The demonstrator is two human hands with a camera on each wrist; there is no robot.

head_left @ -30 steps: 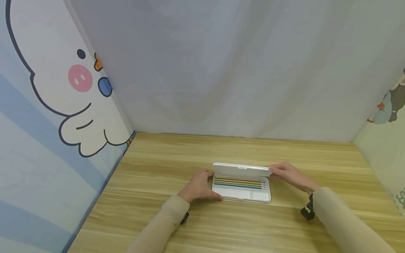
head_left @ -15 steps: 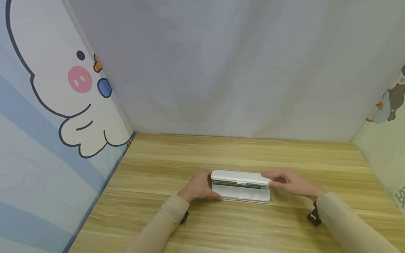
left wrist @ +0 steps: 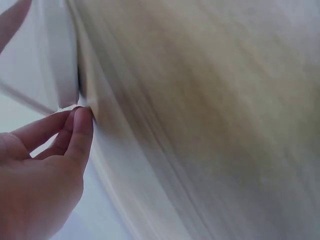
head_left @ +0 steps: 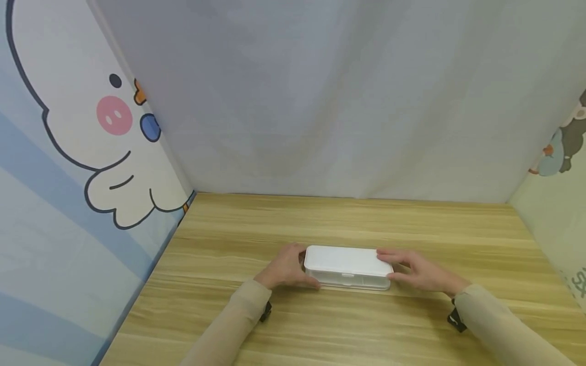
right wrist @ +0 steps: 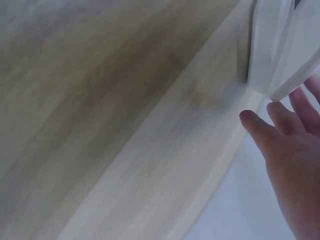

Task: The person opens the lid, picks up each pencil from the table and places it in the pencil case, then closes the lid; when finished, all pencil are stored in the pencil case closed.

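A white pencil case (head_left: 347,260) lies on the wooden table, its hinged lid tilted down over the tray with a narrow gap along the front. The pencils inside are hidden by the lid. At the case's left end, my left hand (head_left: 286,268) holds it between thumb and fingers. My right hand (head_left: 418,272) grips the lid's right end, fingertips on the top and thumb at the front corner. In the right wrist view, the lid (right wrist: 300,57) stands at an angle to the tray, close to the right fingers (right wrist: 286,119).
The wooden table (head_left: 256,223) spreads around the case and ends at a pale grey curtain (head_left: 320,101) behind. A cartoon-printed panel (head_left: 68,152) stands along the left side, and a light green one (head_left: 554,218) on the right.
My right hand has swung the lid forward and down from nearly upright, covering the pencils that showed before. The left hand has stayed at the case's left end.
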